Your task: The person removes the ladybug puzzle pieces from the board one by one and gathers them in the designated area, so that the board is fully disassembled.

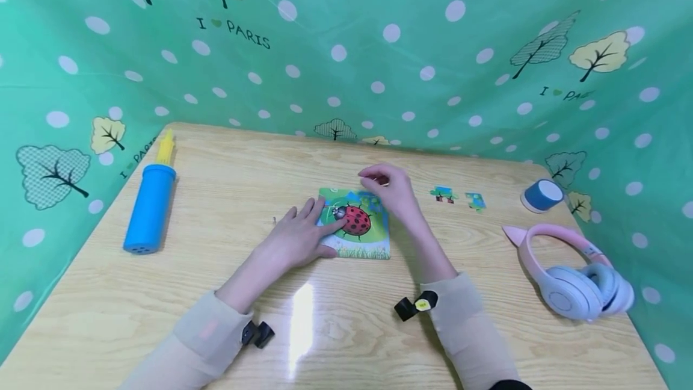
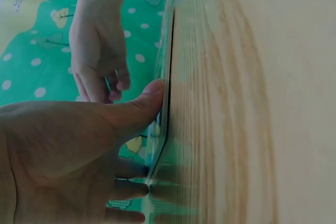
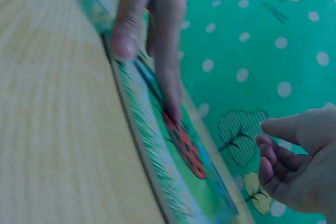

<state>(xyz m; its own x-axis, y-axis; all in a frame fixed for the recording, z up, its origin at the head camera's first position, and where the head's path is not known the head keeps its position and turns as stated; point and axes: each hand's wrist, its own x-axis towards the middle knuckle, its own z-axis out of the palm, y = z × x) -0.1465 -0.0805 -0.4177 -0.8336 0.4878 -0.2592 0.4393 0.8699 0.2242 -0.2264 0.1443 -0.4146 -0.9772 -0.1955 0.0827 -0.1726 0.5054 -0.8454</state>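
Note:
A square ladybug jigsaw puzzle (image 1: 364,248) lies flat on the wooden table. My left hand (image 1: 298,236) rests at its left side with fingers spread. One finger touches the puzzle by the red ladybug (image 3: 184,145), and the thumb is at the lower edge, as the left wrist view shows. Above the upper right corner hovers my right hand (image 1: 392,191), its fingers loosely curled. No object shows between its fingers in the right wrist view. To its right lie two loose groups of puzzle pieces, one green, blue and brown (image 1: 444,194), the other a blue-green piece (image 1: 476,200).
A blue hand pump (image 1: 148,209) with a yellow nozzle lies at the table's left. Toward the right edge are a dark blue, white-topped round object (image 1: 542,195) and pink cat-ear headphones (image 1: 574,294). Green dotted cloth (image 1: 379,59) hangs behind the table (image 1: 346,342).

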